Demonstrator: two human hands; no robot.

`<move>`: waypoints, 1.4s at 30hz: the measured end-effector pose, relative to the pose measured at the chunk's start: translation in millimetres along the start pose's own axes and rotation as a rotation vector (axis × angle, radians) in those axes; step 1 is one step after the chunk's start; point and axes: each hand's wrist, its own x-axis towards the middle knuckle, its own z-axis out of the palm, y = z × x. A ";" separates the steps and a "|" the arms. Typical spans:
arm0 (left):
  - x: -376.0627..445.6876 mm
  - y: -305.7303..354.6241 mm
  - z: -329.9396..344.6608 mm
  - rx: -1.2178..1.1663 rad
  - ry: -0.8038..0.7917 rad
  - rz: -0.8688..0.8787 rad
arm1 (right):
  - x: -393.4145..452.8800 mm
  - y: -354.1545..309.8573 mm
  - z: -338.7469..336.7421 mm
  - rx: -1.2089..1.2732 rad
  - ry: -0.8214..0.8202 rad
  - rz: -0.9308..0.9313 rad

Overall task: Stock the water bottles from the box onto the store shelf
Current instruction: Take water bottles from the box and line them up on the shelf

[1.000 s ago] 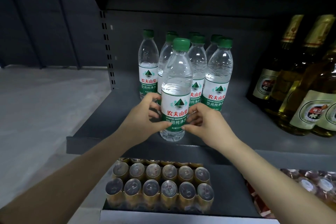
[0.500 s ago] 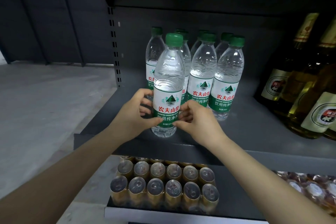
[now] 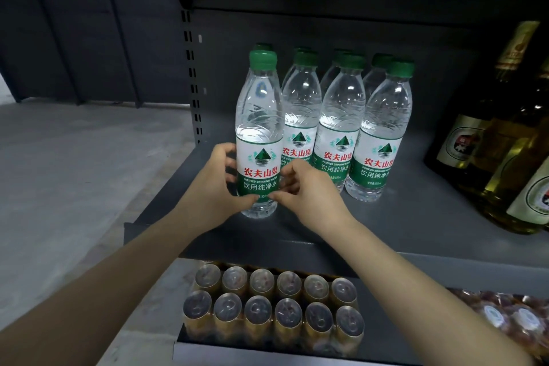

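Seven water bottles (image 3: pixel 341 128), twelve cans (image 3: pixel 271 306), two hands (image 3: pixel 309 196)

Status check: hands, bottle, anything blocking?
Left hand and right hand both grip the front bottle. It stands upright on the shelf, left of the front row. Nothing blocking.

Both hands, left hand (image 3: pixel 218 187) and right hand (image 3: pixel 309 192), hold an upright water bottle (image 3: pixel 259 140) on the shelf (image 3: pixel 416 217), beside other bottles (image 3: pixel 341 128).
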 end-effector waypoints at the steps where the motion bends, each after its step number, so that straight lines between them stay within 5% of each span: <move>1: 1.2 -0.5 -0.3 0.005 0.000 -0.003 | 1.5 -0.5 0.4 -0.017 -0.005 -0.004; 15: 12.2 -4.5 1.8 0.005 -0.043 -0.042 | -2.1 7.9 -23.9 -0.499 -0.284 -0.116; 42: 42.6 -28.3 7.8 0.006 0.059 -0.075 | -12.4 31.9 -45.7 -0.526 -0.285 -0.078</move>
